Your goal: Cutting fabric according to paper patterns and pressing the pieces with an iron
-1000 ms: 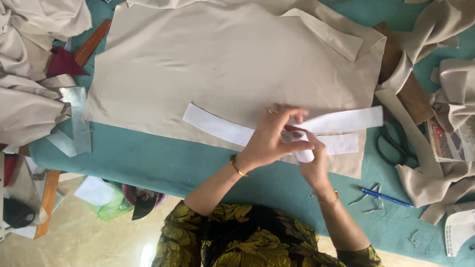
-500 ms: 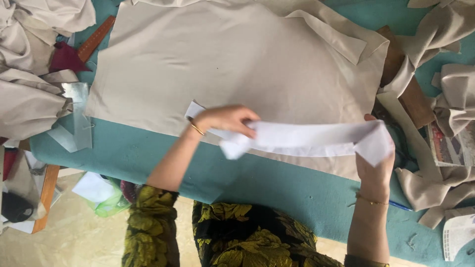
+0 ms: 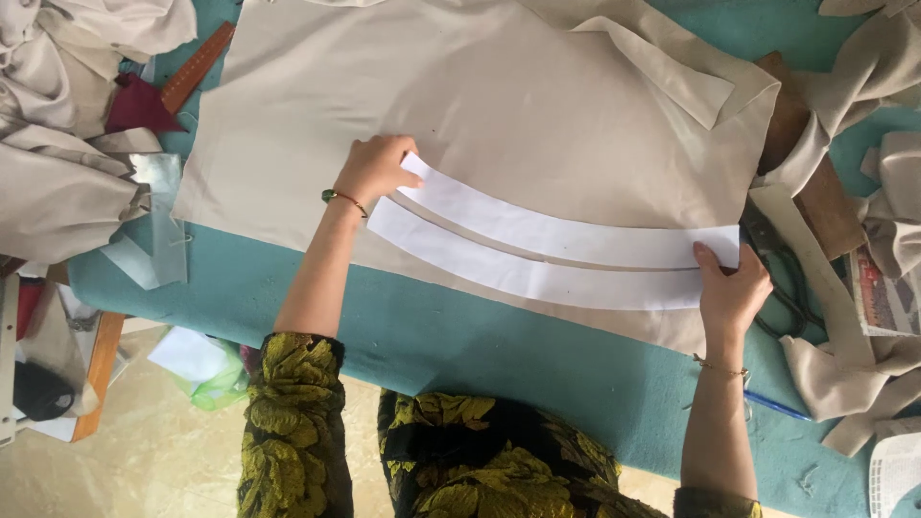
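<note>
Two long curved white paper strips lie side by side on a large beige cloth [image 3: 499,105] spread over a teal table [image 3: 499,355]. The upper strip [image 3: 566,230] and the lower strip [image 3: 518,273] both run from left to right. My left hand [image 3: 374,168] presses the left end of the upper strip, fingers curled over its corner. At the other end, my right hand [image 3: 731,293] rests its fingertips on the strips' right ends. Neither hand lifts the paper off the cloth.
Piles of beige fabric [image 3: 58,182] sit at the left and more fabric [image 3: 863,86] at the right. Black scissors [image 3: 782,288] lie by my right hand, a blue pen [image 3: 777,406] below. An orange ruler [image 3: 197,67] and clear ruler [image 3: 163,225] lie left.
The paper was bunched between both hands near the middle. My hands have moved apart, left hand leftward and right hand rightward, and the strips now lie spread flat on the cloth.
</note>
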